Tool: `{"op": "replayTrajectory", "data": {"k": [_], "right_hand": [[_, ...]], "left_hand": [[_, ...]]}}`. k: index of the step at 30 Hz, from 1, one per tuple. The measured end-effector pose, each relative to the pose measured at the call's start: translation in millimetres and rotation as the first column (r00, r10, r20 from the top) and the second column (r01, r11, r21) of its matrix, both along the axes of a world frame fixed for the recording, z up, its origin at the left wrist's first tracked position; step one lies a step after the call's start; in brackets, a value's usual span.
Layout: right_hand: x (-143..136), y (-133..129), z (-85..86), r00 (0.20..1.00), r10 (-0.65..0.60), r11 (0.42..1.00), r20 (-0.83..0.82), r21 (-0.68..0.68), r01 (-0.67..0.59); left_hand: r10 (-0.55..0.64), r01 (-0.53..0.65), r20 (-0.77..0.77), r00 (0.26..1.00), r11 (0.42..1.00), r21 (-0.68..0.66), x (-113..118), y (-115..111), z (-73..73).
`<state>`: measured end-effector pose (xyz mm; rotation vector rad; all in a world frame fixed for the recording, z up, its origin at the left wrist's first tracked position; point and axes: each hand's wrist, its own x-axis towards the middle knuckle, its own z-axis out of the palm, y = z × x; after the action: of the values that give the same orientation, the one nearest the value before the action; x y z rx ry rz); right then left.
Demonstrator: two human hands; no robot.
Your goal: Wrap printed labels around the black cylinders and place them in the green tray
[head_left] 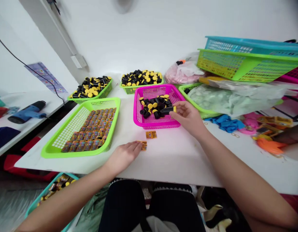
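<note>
My right hand [187,116] is closed on a black cylinder with a yellow cap [168,110], over the right part of a pink basket [136,120]. More black and yellow cylinders [151,105] lie inside that basket. On the white table [168,158], my left hand [126,155] presses its fingertips on a small orange printed label [144,145]. Another orange label [151,134] lies flat just beyond it, near the basket's front edge. A green basket [51,153] to the left holds rows of wrapped cylinders [91,130].
Two green baskets [106,91] [131,90] of black and yellow cylinders stand at the back. Stacked baskets [250,66] and plastic bags [235,98] crowd the right. A blue heat gun [28,112] lies at the far left. Another basket [33,206] sits below the table.
</note>
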<state>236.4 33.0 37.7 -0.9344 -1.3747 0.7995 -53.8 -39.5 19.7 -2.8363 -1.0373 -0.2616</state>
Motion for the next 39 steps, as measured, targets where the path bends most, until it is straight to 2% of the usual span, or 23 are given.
{"op": "replayTrajectory", "data": {"k": [3,5,6,9,12,14,17,18,20,22,27,30,35,39], "right_hand": [[0.6,0.4,-0.3,1.000,0.000,1.000,0.005,0.001,0.000],[1.0,0.3,-0.3,1.000,-0.005,1.000,0.008,-0.003,0.005],[1.1,0.0,-0.2,1.000,-0.007,1.000,0.005,-0.006,0.007],[0.0,-2.5,0.4,1.000,0.009,1.000,-0.018,-0.011,-0.009],[-4.0,-8.0,1.1,0.997,0.051,0.998,-0.051,-0.029,-0.052],[-7.3,-12.6,1.4,0.992,0.091,0.994,-0.085,-0.045,-0.096],[-11.8,-19.2,1.8,0.974,0.163,0.984,-0.160,-0.052,-0.173],[-13.1,-21.0,2.0,0.966,0.185,0.979,-0.183,-0.051,-0.197],[-16.0,-24.4,2.3,0.950,0.231,0.969,-0.210,-0.043,-0.245],[-19.5,-27.7,2.4,0.938,0.281,0.956,-0.204,-0.031,-0.293],[-27.9,-34.4,1.4,0.920,0.358,0.929,-0.158,-0.037,-0.368],[-28.8,-36.3,0.6,0.905,0.380,0.919,-0.189,-0.030,-0.392],[-28.1,-37.1,0.1,0.902,0.384,0.918,-0.199,-0.025,-0.396],[-30.3,-37.2,-1.4,0.913,0.384,0.918,-0.134,-0.051,-0.394]], "left_hand": [[0.092,-0.074,0.046,0.995,0.952,-0.298,5.0,19.9,-8.0],[0.169,-0.103,0.111,0.979,0.889,-0.447,3.3,24.7,-1.9],[0.212,-0.119,0.146,0.966,0.870,-0.479,2.2,25.4,4.7],[0.275,-0.128,0.335,0.901,0.907,-0.401,5.6,25.0,30.7],[0.312,-0.082,0.594,0.742,0.921,-0.382,23.7,28.4,46.0],[0.381,0.030,0.703,0.600,0.868,-0.496,39.7,35.6,42.6],[0.526,0.295,0.762,0.377,0.712,-0.637,58.4,49.2,22.4],[0.566,0.367,0.757,0.326,0.662,-0.653,61.7,52.7,14.6],[0.621,0.458,0.734,0.276,0.586,-0.668,64.1,55.8,1.8],[0.653,0.498,0.714,0.254,0.545,-0.675,63.0,54.3,-5.1],[0.668,0.533,0.711,0.220,0.529,-0.661,59.8,45.9,-3.8],[0.640,0.516,0.726,0.252,0.545,-0.660,58.7,45.3,-2.4],[0.577,0.442,0.738,0.349,0.594,-0.673,55.1,47.6,-6.5],[0.480,0.519,0.802,0.355,0.613,-0.596,52.5,48.1,-11.2]]}}
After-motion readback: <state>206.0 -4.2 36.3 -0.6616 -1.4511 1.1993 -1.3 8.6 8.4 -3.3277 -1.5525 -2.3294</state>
